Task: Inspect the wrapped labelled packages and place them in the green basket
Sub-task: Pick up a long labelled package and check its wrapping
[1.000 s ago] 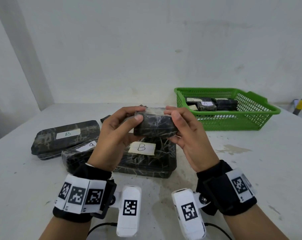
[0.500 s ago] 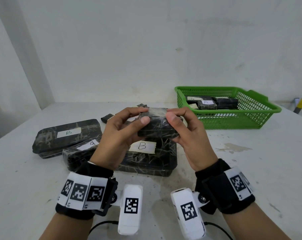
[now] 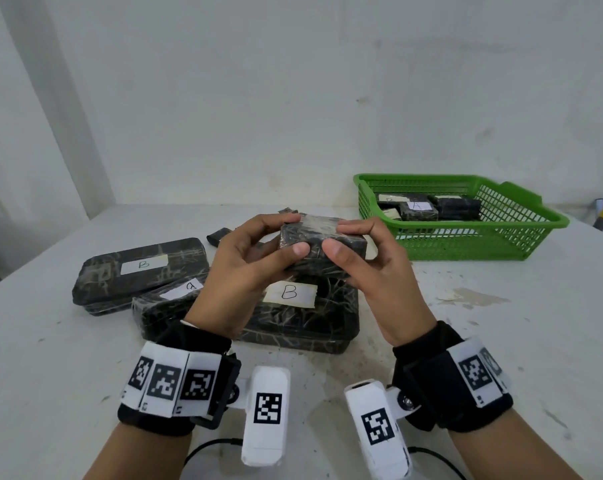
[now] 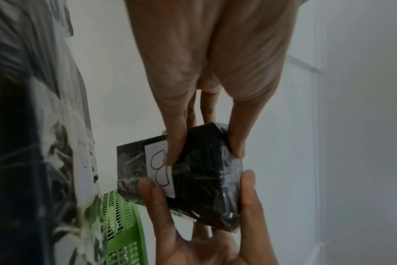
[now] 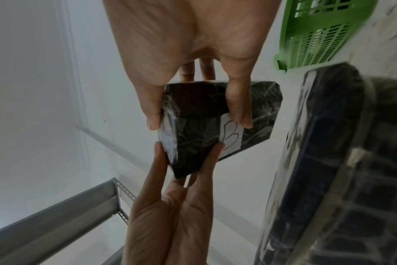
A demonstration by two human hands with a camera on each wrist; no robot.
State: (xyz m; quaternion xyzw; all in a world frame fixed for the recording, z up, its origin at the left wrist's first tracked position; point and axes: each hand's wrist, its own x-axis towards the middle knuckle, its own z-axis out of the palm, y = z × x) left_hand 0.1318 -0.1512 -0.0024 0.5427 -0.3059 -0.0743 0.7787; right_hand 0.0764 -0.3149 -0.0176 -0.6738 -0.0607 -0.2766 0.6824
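A small black plastic-wrapped package (image 3: 322, 237) is held in the air between both hands, above the table's middle. My left hand (image 3: 293, 233) grips its left end and my right hand (image 3: 340, 237) grips its right end, with both thumbs meeting on the near face. From below, the left wrist view shows a white label marked B (image 4: 160, 166) on the package's (image 4: 200, 175) underside. The same label (image 5: 232, 136) shows in the right wrist view. The green basket (image 3: 466, 245) stands at the back right and holds several wrapped packages, one labelled A (image 3: 416, 207).
Three larger wrapped packages lie on the white table under and left of my hands: a wide one labelled B (image 3: 303, 317), a long one labelled B (image 3: 141, 271) and one labelled A (image 3: 165, 303). A small dark scrap (image 3: 218, 235) lies behind them. A wall stands just past the table.
Both hands have turned the small package slightly. The thumbs have slid inward along its near face until they almost touch. The packages on the table and the basket have not moved.
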